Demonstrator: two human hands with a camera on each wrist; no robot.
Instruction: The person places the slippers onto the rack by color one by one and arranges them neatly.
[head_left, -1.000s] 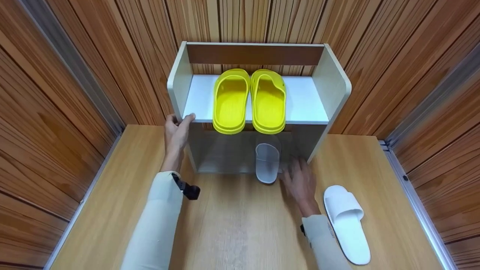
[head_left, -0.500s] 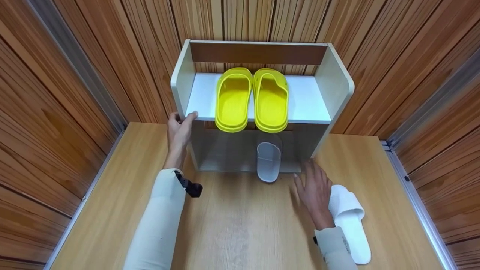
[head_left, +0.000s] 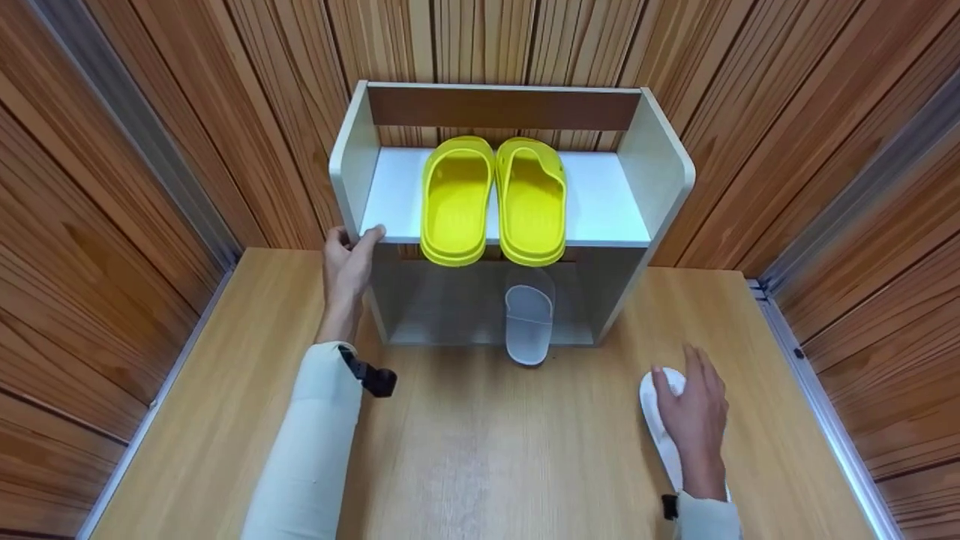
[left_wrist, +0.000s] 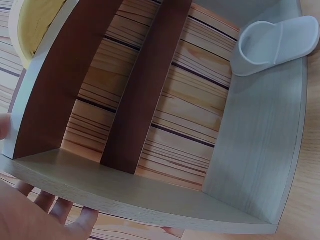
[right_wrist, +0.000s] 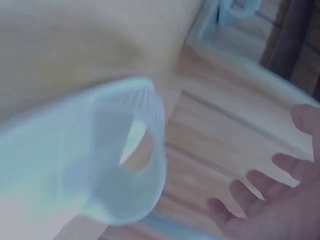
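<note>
A small two-tier shoe rack [head_left: 660, 165] with pale side panels stands against the back wall. My left hand [head_left: 346, 277] grips its left panel, the thumb on the upper shelf's front edge and the fingers [left_wrist: 60, 210] round the outside. On the upper shelf sits a pair of yellow clogs [head_left: 454, 217], heels towards me. One white slipper [head_left: 529, 330] lies on the lower shelf, its heel jutting past the front edge. Over at the right, my right hand [head_left: 694, 416] hovers with spread fingers above another white slipper [right_wrist: 45, 170] on the floor, hiding much of it in the head view.
Wood-look panel walls [head_left: 97, 210] close in on the left, back and right. A metal rail [head_left: 832, 420] runs along the floor's right edge. Light wooden floor [head_left: 465, 450] stretches in front of the rack.
My right hand has moved from beside the lower-shelf slipper to the right, over the floor slipper. The left hand has kept its hold on the rack.
</note>
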